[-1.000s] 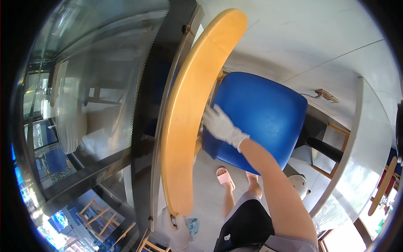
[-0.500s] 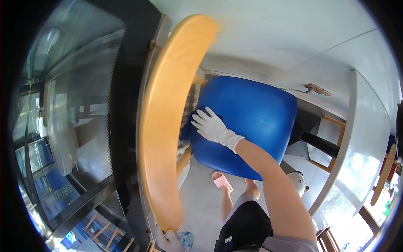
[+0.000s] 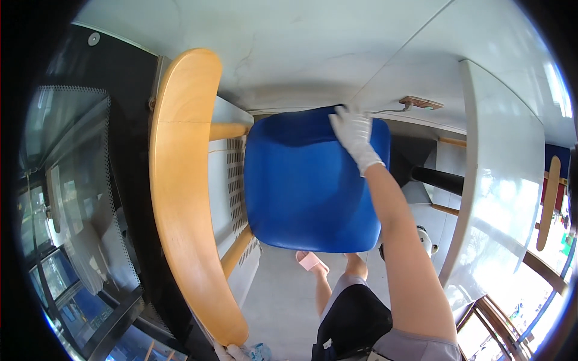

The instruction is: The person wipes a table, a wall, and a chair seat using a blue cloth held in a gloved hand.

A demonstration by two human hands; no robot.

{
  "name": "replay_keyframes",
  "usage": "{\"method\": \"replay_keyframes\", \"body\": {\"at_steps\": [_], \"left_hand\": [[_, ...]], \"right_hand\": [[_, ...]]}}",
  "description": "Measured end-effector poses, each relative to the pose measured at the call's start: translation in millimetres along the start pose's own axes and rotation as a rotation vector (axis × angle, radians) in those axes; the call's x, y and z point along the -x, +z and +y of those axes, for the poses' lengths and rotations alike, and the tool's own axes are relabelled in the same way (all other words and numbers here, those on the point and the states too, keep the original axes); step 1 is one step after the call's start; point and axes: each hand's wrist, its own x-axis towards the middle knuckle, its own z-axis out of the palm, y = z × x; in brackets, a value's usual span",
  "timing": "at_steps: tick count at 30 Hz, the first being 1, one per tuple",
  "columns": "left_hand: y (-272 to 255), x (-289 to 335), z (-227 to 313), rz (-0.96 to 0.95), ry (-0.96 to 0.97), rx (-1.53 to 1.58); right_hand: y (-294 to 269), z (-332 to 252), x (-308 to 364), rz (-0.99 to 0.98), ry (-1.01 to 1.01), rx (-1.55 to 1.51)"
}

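A chair with a blue seat and a curved wooden backrest is in front of me, its backrest to the left. My right hand, in a white glove, is on a dark blue cloth spread along the seat's far edge. Its fingers are slightly blurred by motion and press on the cloth's right part. At the lower edge my left hand, also gloved and mostly cut off, grips the backrest's near end. A crumpled blue-and-white piece shows beside it; its kind is unclear.
A dark-framed glass panel stands on the left. A white tabletop with a black leg is on the right. Ahead, a pale wall carries a socket with a cable. My feet in pink slippers are below the seat.
My right hand has moved with the cloth from the seat's left side to its far right edge. The chair appears farther left and lower in view. My left hand remains at the backrest's end.
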Motion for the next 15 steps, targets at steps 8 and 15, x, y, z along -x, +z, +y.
{"method": "replay_keyframes", "body": {"at_steps": [8,15], "left_hand": [[32.9,-5.3,41.1,0.119,0.36,-0.193],[18.8,-21.5,34.5,0.019,0.304,-0.126]], "right_hand": [[11.7,109.1,98.9,0.081,0.469,-0.242],[-21.2,55.3,228.0,-0.008,0.658,-0.254]]}}
